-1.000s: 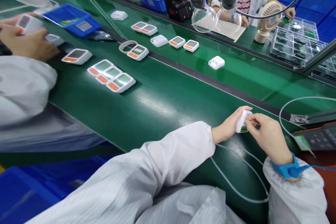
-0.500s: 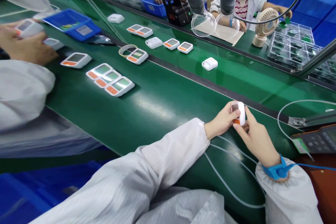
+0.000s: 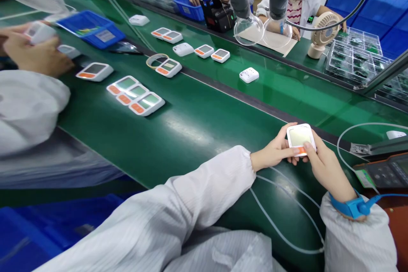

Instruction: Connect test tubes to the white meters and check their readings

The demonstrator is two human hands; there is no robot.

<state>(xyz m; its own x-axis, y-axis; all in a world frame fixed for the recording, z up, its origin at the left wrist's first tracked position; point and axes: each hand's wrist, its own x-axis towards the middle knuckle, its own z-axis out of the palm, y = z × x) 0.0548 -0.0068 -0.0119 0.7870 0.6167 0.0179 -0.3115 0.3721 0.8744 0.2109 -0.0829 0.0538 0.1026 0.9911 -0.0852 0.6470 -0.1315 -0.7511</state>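
Note:
Both hands hold a small white square digital display unit (image 3: 298,137) above the green bench, its pale screen facing me. My left hand (image 3: 273,151) grips its left side, with the thumb by the orange strip along the lower edge. On the right side, my right hand (image 3: 329,169) is closed round it, with the thumb on the lower right of the front. The fingers behind the unit are partly hidden. A blue wrist strap (image 3: 352,207) circles my right wrist. Farther left, three similar units (image 3: 136,95) lie touching in a row on the bench.
More white units, such as an upturned one (image 3: 249,75), lie on the green conveyor belt (image 3: 287,89). A tape roll (image 3: 152,60) and a blue tray (image 3: 103,36) are at left. A co-worker's hand (image 3: 38,53) holds another unit. Thin cables (image 3: 288,238) loop below my hands.
The unit in my hands has turned to face me, its screen now pale. My right thumb has come onto its front. Units on the belt have shifted left, and another shows at the right edge.

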